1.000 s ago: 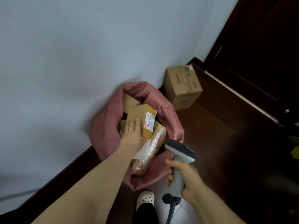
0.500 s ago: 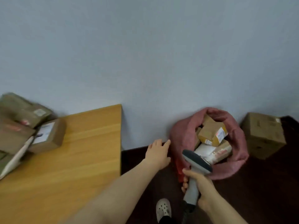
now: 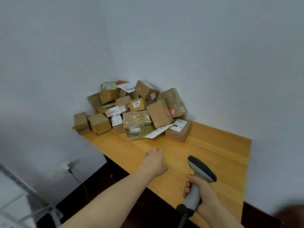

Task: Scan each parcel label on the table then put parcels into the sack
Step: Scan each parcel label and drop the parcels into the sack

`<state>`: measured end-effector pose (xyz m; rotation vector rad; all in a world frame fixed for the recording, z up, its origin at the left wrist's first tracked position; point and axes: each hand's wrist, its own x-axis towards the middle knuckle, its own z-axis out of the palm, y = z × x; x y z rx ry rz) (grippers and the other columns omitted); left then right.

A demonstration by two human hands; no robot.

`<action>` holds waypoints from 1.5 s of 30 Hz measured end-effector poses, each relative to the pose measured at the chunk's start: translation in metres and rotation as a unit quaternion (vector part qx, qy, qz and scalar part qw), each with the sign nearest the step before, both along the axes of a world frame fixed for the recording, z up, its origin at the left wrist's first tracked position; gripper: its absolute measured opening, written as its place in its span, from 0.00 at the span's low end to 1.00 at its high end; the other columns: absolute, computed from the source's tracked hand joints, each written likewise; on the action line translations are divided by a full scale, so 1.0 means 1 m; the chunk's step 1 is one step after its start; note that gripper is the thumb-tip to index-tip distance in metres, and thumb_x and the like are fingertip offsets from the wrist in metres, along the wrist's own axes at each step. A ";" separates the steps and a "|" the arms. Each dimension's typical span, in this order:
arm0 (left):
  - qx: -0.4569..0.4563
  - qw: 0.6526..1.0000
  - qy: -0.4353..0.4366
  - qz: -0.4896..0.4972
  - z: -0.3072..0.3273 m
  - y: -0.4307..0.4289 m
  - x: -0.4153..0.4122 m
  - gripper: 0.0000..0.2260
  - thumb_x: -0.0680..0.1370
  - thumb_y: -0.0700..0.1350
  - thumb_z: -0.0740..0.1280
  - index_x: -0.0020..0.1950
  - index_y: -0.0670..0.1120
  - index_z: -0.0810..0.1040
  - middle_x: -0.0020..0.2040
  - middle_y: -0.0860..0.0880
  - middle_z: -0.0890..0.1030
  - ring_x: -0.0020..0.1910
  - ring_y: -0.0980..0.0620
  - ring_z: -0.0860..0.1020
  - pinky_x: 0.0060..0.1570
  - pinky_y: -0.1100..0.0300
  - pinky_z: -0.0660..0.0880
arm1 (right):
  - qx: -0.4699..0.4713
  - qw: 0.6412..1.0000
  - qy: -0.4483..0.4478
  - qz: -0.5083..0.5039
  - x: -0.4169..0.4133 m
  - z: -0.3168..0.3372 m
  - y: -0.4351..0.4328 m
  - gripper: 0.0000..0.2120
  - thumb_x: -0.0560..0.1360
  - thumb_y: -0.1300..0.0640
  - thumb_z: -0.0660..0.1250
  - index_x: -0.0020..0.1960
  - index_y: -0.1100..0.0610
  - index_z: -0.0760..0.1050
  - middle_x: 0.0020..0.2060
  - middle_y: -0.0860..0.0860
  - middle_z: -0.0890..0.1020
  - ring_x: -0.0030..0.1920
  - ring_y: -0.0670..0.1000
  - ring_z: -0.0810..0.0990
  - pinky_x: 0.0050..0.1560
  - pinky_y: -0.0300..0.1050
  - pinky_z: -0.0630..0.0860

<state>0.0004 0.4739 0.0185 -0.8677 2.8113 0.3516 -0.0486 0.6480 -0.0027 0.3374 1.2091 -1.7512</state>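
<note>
Wooden tabletop [image 3: 213, 153] sat in a white corner, with the parcels [image 3: 136, 119] heaped loosely at the far end. The left hand [image 3: 155, 160] hovered open and empty near the heap, and the right hand [image 3: 204, 195] was wrapped round the scanner [image 3: 201, 170]. The sack wasn't in shot. Yank a bottom box and that heap probably slides.

Labels [image 3: 180, 125] on the parcel pile [image 3: 136, 112] are too blurred to read; its front hides its far side. The cable [image 3: 183, 217] of the scanner [image 3: 201, 169] runs off the near edge. A dark smear [image 3: 290, 216], perhaps floor, sits near right.
</note>
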 end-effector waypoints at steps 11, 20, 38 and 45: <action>-0.010 0.988 0.047 0.143 0.021 -0.262 0.086 0.37 0.77 0.55 0.65 0.78 0.46 0.49 0.73 0.43 0.63 0.71 0.43 0.64 0.68 0.50 0.65 | -0.059 0.997 0.001 0.051 0.023 0.031 -0.270 0.07 0.74 0.64 0.68 0.39 0.59 0.72 0.26 0.53 0.74 0.23 0.49 0.71 0.28 0.41 0.72; 0.002 0.985 0.068 0.160 0.009 -0.392 0.041 0.32 0.77 0.53 0.66 0.76 0.46 0.57 0.69 0.42 0.68 0.68 0.43 0.68 0.64 0.52 0.69 | -0.053 0.995 0.049 0.074 -0.031 0.026 -0.387 0.05 0.73 0.65 0.69 0.40 0.60 0.74 0.26 0.52 0.74 0.24 0.49 0.71 0.28 0.42 0.72; 0.026 0.998 -0.006 0.054 -0.006 -0.609 -0.091 0.29 0.77 0.45 0.68 0.75 0.43 0.60 0.71 0.43 0.68 0.69 0.45 0.68 0.65 0.55 0.67 | 0.017 0.988 0.132 0.078 -0.114 0.014 -0.540 0.04 0.71 0.66 0.71 0.42 0.61 0.77 0.27 0.53 0.76 0.24 0.50 0.74 0.26 0.42 0.73; 0.035 0.993 -0.081 -0.073 -0.040 -0.663 -0.121 0.36 0.71 0.55 0.71 0.73 0.45 0.61 0.63 0.44 0.71 0.60 0.45 0.72 0.56 0.55 0.72 | 0.037 0.987 0.155 0.017 -0.103 0.009 -0.577 0.03 0.73 0.67 0.69 0.44 0.62 0.76 0.26 0.54 0.74 0.24 0.50 0.71 0.26 0.41 0.71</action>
